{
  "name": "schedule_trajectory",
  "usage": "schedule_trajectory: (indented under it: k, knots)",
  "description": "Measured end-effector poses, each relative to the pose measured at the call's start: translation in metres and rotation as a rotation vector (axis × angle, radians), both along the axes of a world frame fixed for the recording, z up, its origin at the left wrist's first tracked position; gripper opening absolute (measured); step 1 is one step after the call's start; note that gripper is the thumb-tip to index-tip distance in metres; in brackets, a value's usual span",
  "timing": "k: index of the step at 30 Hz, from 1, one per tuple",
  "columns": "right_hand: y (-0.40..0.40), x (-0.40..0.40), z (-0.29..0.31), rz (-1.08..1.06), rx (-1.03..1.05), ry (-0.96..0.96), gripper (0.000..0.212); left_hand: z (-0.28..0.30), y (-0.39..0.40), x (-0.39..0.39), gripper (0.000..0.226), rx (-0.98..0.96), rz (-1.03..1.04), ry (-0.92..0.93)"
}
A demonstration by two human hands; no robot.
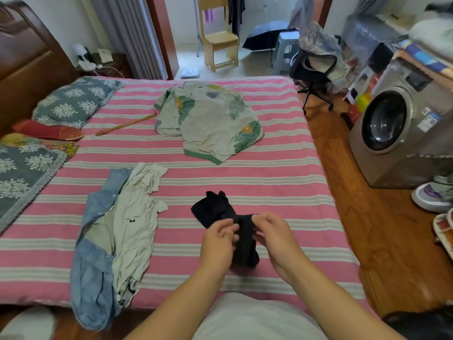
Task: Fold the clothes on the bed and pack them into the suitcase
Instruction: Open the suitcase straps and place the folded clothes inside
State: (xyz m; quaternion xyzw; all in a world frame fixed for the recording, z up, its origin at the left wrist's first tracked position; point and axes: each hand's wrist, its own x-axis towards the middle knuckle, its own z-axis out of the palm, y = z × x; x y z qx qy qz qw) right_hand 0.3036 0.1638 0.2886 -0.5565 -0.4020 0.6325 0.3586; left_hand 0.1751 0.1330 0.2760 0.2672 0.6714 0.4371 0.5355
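While over bed [245, 168] | both hands' grip pinches black garment [215, 209] (bunched) | left hand [217, 244], right hand [275, 238]

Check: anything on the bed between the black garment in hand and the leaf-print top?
Nothing: head view shows only bare striped sheet between black garment and leaf-print top.

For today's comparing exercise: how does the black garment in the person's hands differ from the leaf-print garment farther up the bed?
The black garment is plain, dark and small; the leaf-print garment is pale, patterned and larger. Both hands, left hand and right hand, grip the black one; the leaf-print one lies untouched. Both rest on the striped bed.
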Motion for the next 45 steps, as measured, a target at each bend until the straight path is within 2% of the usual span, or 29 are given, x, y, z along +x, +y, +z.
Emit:
schedule_trajectory:
  k: [1,2,3,5,6,10,13,16,19,25,28,33,37,45]
  knots:
    - [0.0,0.001,0.003,0.002,0.037,-0.019,0.024,0.006,-0.002,-0.002,0.028,0.081,0.002,0.173]
    - [-0.002,0.003,0.005,0.018,0.069,-0.045,0.029,0.013,-0.004,-0.003,0.026,0.176,-0.029,0.265]
    - [-0.003,0.004,0.007,0.037,0.093,-0.047,0.03,0.021,-0.006,-0.004,0.023,0.247,-0.097,0.259]
    - [-0.005,0.006,0.011,0.049,0.07,0.085,0.023,0.032,-0.008,0.0,0.022,0.3,-0.25,0.126]
    - [-0.006,0.007,0.012,0.061,0.046,0.148,0.025,0.033,-0.009,0.002,0.023,0.314,-0.261,0.107]
    - [-0.004,0.005,0.009,0.092,-0.01,0.229,0.031,0.032,-0.008,0.0,0.022,0.284,-0.079,0.188]
    - [-0.003,0.006,0.006,0.078,-0.015,0.184,0.022,0.031,-0.003,-0.01,0.01,0.231,-0.035,0.052]
    - [-0.004,0.008,0.005,0.128,0.062,0.093,0.024,0.03,-0.002,-0.011,0.013,0.197,-0.004,-0.059]
    - [-0.004,0.009,0.006,0.147,0.114,-0.016,0.025,0.029,-0.002,-0.01,0.015,0.194,-0.018,-0.084]
    - [-0.005,0.002,0.007,0.125,0.179,-0.116,0.015,0.028,0.001,-0.012,0.011,0.248,-0.103,0.133]
    - [-0.003,0.001,0.004,0.075,0.182,-0.158,0.006,0.027,0.002,-0.015,0.014,0.251,-0.176,0.144]
    - [0.001,0.004,0.003,0.029,0.144,-0.067,0.003,0.027,-0.003,-0.012,0.015,0.258,-0.235,0.133]
    - [0.0,0.002,0.003,0.023,0.118,-0.028,0.005,0.025,-0.002,-0.013,0.011,0.261,-0.18,0.201]
    - [0.0,0.003,0.001,0.021,0.123,-0.065,0.005,0.02,-0.001,-0.015,0.007,0.173,-0.184,0.005]
